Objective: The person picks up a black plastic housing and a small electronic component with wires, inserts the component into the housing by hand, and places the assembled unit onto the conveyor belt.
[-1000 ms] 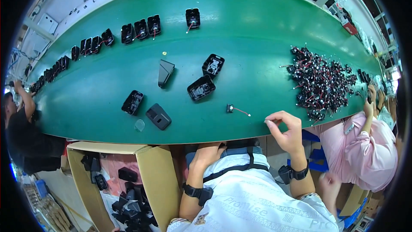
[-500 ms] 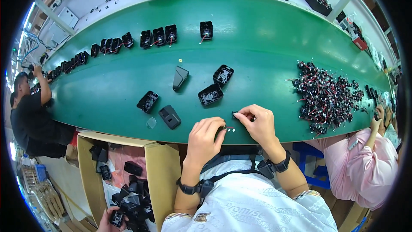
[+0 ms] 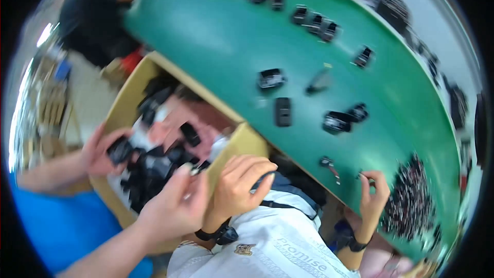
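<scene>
My left hand point(image 3: 239, 183) hovers with loosely curled fingers over the near corner of a cardboard box point(image 3: 128, 98) full of black plastic parts point(image 3: 154, 167); I see nothing in it. My right hand point(image 3: 373, 190) sits at the near edge of the green table point(image 3: 216, 36), thumb and forefinger pinched on a tiny dark piece. A small black part with a metal pin point(image 3: 328, 163) lies on the table just left of that hand. The picture is blurred.
Another person in a blue sleeve reaches into the box with two hands point(image 3: 105, 149) point(image 3: 172, 208). Black housings point(image 3: 337, 122) point(image 3: 282, 111) point(image 3: 271, 78) lie on the table, a row of them point(image 3: 314, 20) runs along its far side, and a heap of small dark parts point(image 3: 411, 201) sits right. A person in black point(image 3: 95, 15) stands far left.
My head has swung down and left, bringing the box and the other person's hands into view. My left hand left the pin for the box corner; my right hand stayed at the table edge.
</scene>
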`<state>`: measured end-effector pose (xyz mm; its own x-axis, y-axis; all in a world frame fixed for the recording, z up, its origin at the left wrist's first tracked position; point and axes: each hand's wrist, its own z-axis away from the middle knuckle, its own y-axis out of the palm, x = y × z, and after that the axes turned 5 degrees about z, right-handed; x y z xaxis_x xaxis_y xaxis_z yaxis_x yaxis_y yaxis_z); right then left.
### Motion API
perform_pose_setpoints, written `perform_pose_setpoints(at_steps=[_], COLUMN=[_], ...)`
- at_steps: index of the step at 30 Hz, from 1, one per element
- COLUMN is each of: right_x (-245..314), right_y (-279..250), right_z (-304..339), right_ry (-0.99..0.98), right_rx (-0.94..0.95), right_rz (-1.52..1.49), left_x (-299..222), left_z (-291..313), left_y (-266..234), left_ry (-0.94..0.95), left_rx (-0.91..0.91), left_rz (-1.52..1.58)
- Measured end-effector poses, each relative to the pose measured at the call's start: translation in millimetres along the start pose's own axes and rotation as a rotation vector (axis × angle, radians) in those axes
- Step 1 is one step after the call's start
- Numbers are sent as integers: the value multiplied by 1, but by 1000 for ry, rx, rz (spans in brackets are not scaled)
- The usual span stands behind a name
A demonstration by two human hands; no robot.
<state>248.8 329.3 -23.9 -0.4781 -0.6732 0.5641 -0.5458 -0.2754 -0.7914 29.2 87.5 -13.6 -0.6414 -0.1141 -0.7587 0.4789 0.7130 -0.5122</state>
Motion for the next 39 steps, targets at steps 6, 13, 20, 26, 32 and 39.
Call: perform_pose_setpoints(at_steps=[6,13,20,26,32,39], right_x=[-30,-54,-65,-78,-31,107], right_y=[10,31,35,29,8,13], right_z=[-12,-3,5,10,-11,-17], right_ry=[-24,-61,-89,-114,-133,-634], right_rx=[74,35,-33,-32,-88,135], right_rz=[77,-29,-80,-133,-326,-495], left_x=[-13,27,139,147,30,-40], left_z=[64,57,32,31,-2,5], left_y=[-54,-121,-129,-112,-125,-59], left_ry=[-165,-400,-366,-487,-156,-40], left_rx=[37,-17,322,425,-7,71], left_rz=[-258,-320,-806,-685,-305,61])
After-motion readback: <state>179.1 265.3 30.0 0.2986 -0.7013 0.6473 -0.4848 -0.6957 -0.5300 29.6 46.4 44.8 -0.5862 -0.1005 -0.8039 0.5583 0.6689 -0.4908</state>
